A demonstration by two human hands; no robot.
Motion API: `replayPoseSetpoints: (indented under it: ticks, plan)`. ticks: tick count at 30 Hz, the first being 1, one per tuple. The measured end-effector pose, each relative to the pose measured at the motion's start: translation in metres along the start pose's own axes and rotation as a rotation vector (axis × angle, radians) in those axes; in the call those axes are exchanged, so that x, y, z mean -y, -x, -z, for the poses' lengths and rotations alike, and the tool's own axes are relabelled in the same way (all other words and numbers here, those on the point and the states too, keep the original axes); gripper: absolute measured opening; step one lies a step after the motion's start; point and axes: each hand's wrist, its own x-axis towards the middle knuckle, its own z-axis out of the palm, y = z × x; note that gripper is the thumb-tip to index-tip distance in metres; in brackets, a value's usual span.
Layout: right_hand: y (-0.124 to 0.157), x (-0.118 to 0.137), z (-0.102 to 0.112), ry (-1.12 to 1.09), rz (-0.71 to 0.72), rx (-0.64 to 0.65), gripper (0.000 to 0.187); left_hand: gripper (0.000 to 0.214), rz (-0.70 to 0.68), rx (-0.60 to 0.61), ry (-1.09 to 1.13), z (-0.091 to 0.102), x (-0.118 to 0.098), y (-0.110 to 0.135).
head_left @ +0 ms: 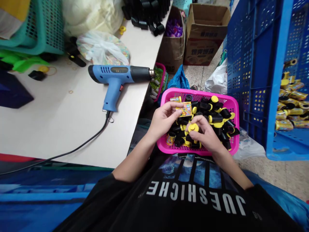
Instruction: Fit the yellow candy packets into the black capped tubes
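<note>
My left hand (163, 120) pinches a small, flat-looking yellow and orange printed sleeve (186, 109) by its left end. Close by on the right, my right hand (205, 131) grips a round yellow plastic cap (193, 128) between thumb and fingers. Whether a black part is joined to that cap I cannot tell. Both hands are over a pink basket (235, 111) filled with black plastic tubes (217, 118) that have yellow ends. A sleeve-wrapped piece (171, 138) lies in the basket's near left corner.
A blue heat gun (113, 75) lies on the white table (72, 129), its cord trailing left. Blue crates (274, 80) on the right hold wrapped yellow tubes (291, 106). Cardboard boxes (200, 48) stand behind, and a knotted plastic bag (103, 48) sits on the table.
</note>
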Motion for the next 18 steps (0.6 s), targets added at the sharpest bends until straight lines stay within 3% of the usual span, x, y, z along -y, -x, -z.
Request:
replayPoseSetpoints:
  ticks: [3, 6, 8, 10, 13, 18]
  plan:
    - [0.003, 0.001, -0.005, 0.351, 0.049, -0.13, 0.017, 0.025, 0.004, 0.002, -0.013, -0.001, 0.001, 0.001]
    - [0.008, 0.008, -0.006, 0.687, 0.132, -0.283, 0.02, 0.023, -0.007, 0.01, -0.052, -0.001, 0.004, 0.0]
    - [0.01, 0.014, -0.005, 0.762, 0.167, -0.303, 0.03, 0.023, -0.014, 0.033, -0.071, 0.0, 0.005, 0.0]
    - [0.011, 0.018, -0.001, 0.691, 0.192, -0.277, 0.041, 0.029, -0.022, 0.054, -0.054, 0.001, 0.005, 0.0]
    - [0.011, 0.018, 0.008, 0.481, 0.176, -0.245, 0.044, 0.037, -0.023, 0.064, -0.025, 0.002, 0.003, 0.001]
    - [0.008, 0.015, 0.011, 0.137, 0.101, -0.246, 0.015, 0.029, 0.0, 0.061, -0.024, 0.002, 0.001, 0.001]
